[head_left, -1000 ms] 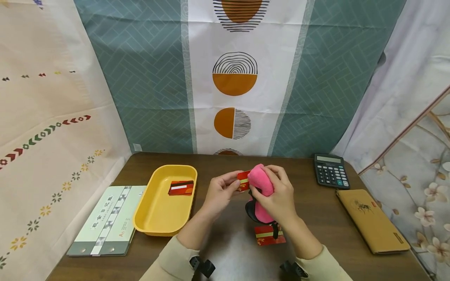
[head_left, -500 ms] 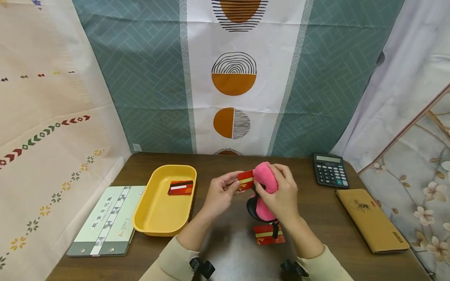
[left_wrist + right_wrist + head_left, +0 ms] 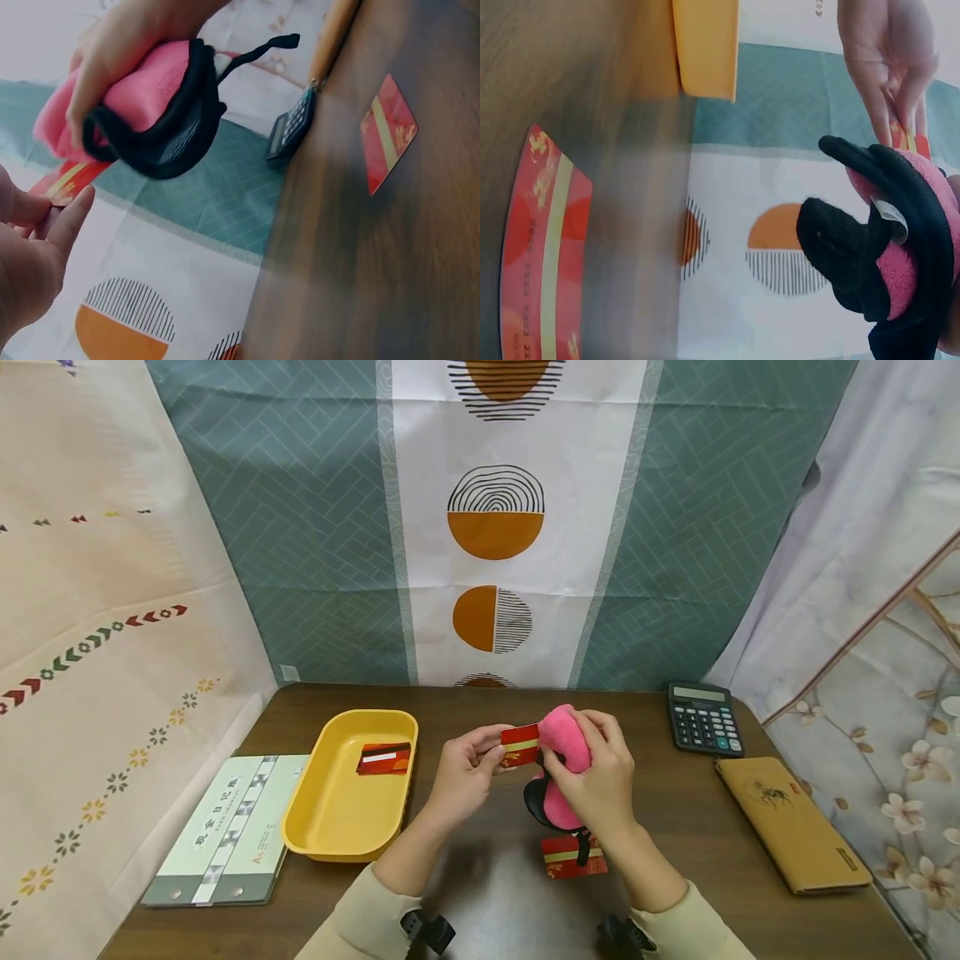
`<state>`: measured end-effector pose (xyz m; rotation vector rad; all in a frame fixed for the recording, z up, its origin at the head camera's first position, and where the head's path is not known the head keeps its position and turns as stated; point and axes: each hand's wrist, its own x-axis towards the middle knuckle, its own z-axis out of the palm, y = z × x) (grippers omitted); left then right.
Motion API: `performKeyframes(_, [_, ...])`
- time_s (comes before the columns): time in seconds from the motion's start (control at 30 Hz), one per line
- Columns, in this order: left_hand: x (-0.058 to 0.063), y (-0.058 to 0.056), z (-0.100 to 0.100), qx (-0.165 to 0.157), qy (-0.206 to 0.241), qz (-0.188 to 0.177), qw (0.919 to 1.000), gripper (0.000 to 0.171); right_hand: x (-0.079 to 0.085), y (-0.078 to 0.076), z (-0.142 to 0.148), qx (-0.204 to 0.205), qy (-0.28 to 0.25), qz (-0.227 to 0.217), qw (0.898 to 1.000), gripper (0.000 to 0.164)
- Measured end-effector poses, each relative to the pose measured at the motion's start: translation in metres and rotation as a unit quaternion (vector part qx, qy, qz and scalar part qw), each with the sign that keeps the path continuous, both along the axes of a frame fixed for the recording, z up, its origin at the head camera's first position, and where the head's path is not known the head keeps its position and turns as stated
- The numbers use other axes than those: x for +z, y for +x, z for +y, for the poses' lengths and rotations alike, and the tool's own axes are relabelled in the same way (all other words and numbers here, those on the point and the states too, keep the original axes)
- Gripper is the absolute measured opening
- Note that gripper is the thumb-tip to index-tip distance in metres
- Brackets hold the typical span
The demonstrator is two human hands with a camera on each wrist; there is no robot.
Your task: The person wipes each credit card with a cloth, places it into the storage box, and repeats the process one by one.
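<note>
In the head view my left hand [image 3: 459, 777] pinches one end of a red card with a yellow stripe [image 3: 520, 745], held up above the table. My right hand [image 3: 600, 768] grips a pink plush pad with black trim [image 3: 564, 739], its upper part against the card's right end. From the left wrist view, the pad's black mesh edge and a dangling black strap [image 3: 255, 58] show. A white tag [image 3: 891, 219] sticks out of the pad in the right wrist view. Below the pad, a second red card [image 3: 562, 857] lies flat on the table, partly behind the strap.
A yellow tray [image 3: 345, 827] to the left holds red and black-striped cards [image 3: 384, 758]. Beside it lies a pale green notebook [image 3: 225, 835]. On the right are a black calculator [image 3: 703, 718] and a tan notebook [image 3: 795, 827]. A patterned cloth hangs behind the brown table [image 3: 480, 893].
The pink pad has shifted slightly right, uncovering more of the card. My left hand has since moved a little left with the card. The head view has shifted slightly.
</note>
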<state>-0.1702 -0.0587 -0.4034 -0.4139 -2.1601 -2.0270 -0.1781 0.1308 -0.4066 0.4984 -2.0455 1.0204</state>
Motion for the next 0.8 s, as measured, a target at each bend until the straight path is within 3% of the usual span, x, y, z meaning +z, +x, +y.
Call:
performKeyframes(0.13, [0.001, 0.001, 0.001, 0.003, 0.002, 0.004, 1.0000, 0.027, 0.003, 0.001, -0.005, -0.006, 0.001, 0.010, 1.000, 0.056])
performKeyframes(0.27, [-0.003, 0.001, 0.008, -0.020, 0.002, 0.008, 0.9998, 0.029, 0.002, 0.007, -0.019, 0.029, 0.023, 0.022, 0.999, 0.054])
performKeyframes(0.4, [-0.006, 0.001, 0.008, -0.024, -0.002, 0.010, 0.9997, 0.030, -0.002, 0.009, -0.024, 0.046, 0.028, 0.040, 0.998, 0.055])
performKeyframes(0.6, [-0.001, 0.002, -0.004, -0.008, -0.003, 0.035, 0.9994, 0.026, -0.002, -0.002, -0.005, 0.011, -0.005, 0.021, 1.000, 0.053])
performKeyframes(0.8, [0.001, 0.000, -0.016, 0.018, 0.001, 0.024, 0.9996, 0.033, -0.005, -0.013, 0.021, -0.035, -0.025, -0.004, 0.999, 0.052])
